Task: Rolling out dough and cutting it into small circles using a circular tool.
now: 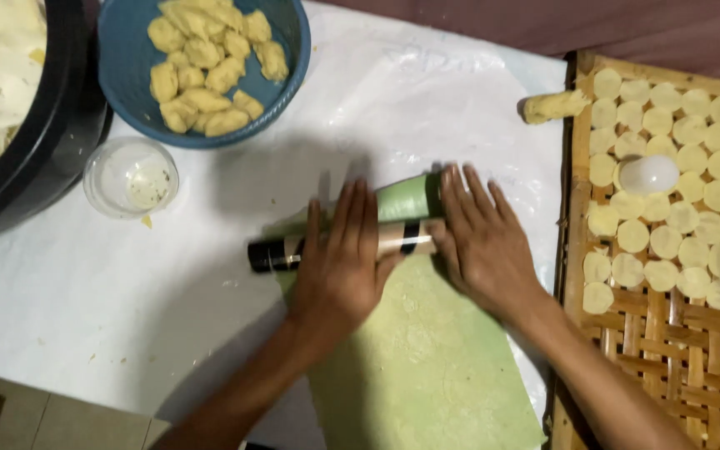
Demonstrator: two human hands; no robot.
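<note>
So, closest to the camera there's a pale green sheet [427, 367] lying flat on the white plastic-covered surface [110, 308], running up under both hands. The left hand [342, 258] is flat, fingers stretched out and together, pressing down on a cylindrical roller [339, 247] that's dark at its left end with beige and black bands. The right hand [485, 237] is also flat, fingers spread a bit, palm down on the right end of the same roller. Neither hand is curled around it, they're just resting open on top. The far edge of the green sheet curls up over the roller between the two hands.

Off to the right is a woven bamboo tray [668, 350] covered in small round pale dough discs [693, 200], with a white rounded object [648, 174] sitting among them. Just past the tray's top left corner is a loose lump of yellowish dough [553, 106].

Further back on the left there's a small clear plastic cup [130, 177], then a blue bowl [285, 58] full of yellow dough pieces [206, 67], and at the far left edge a black pot [52, 142] holding pale stuff I can't really make out.
</note>
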